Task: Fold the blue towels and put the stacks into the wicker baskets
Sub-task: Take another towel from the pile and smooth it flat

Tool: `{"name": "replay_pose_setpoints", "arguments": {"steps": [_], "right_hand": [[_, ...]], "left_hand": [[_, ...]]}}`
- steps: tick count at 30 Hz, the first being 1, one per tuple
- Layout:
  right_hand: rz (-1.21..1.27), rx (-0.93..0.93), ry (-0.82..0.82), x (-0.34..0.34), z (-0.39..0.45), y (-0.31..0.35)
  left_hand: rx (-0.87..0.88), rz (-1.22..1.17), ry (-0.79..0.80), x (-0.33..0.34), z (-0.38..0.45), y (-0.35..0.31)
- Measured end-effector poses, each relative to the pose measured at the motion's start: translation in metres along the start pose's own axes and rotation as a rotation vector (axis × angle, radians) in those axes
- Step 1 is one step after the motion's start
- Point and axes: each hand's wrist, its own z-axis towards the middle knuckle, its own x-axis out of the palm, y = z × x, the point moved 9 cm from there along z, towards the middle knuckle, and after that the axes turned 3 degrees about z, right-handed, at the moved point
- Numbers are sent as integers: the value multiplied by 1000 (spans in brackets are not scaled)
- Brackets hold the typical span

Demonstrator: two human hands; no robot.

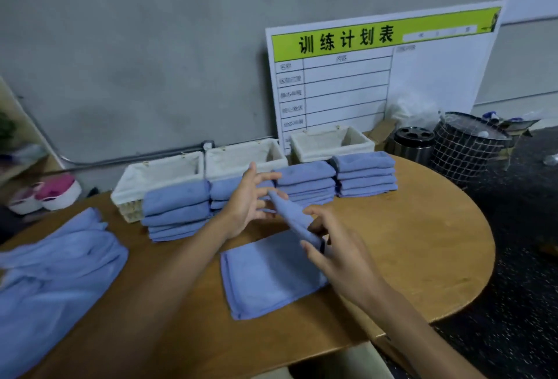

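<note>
Both hands meet above the middle of a round wooden table (407,243). The right hand (338,255) pinches the near end of a lifted edge of a blue towel (268,276); the left hand (247,200) pinches the far end with its fingers only loosely curled. The raised edge runs as a ridge between them, slanting from the far left down to the near right. The rest of the towel lies flat on the table below and toward the viewer, its long side running left to right, so the fold likely carries the raised edge toward the body. The right hand is nearer the flat part.

Beyond the hands, four folded stacks (305,182) stand in a row, touching three wicker baskets (163,176) behind them. An unfolded pile (54,273) lies at the left.
</note>
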Motion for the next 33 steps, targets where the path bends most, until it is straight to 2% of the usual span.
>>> {"name": "replay_pose_setpoints", "arguments": {"steps": [8,12,14,17,18,20,21,25,27,29,31,33], "right_hand": [[-151,-117,262,98,-3,39],[-153,-55,384,125,-21,31],[-72,26,311,116,-16,22],[-70,126,64,80,-5,-10],[-145,142,63,76,-4,-20],[-277,178,147,78,-9,-41],[-305,201,168,77,-12,-50],[-358,373,140,52,-23,-86],[-316,471,163,45,-23,-102],[-242,475,256,51,-13,-110],[0,457,335,63,2,-113],[300,451,363,71,19,-115]], "left_hand": [[3,289,-119,-79,-51,20],[34,579,-173,-88,-64,60],[122,761,-254,-90,-63,61],[315,996,-312,-76,-62,48],[342,1112,-268,-68,-58,53],[286,1361,-151,-60,-51,78],[256,1401,-135,-64,-48,89],[228,1287,-59,-68,-46,91],[87,1214,57,-67,-42,87],[-70,1170,183,-68,-36,83],[-115,1085,206,-67,-26,73],[-99,905,136,-68,-12,65]]}}
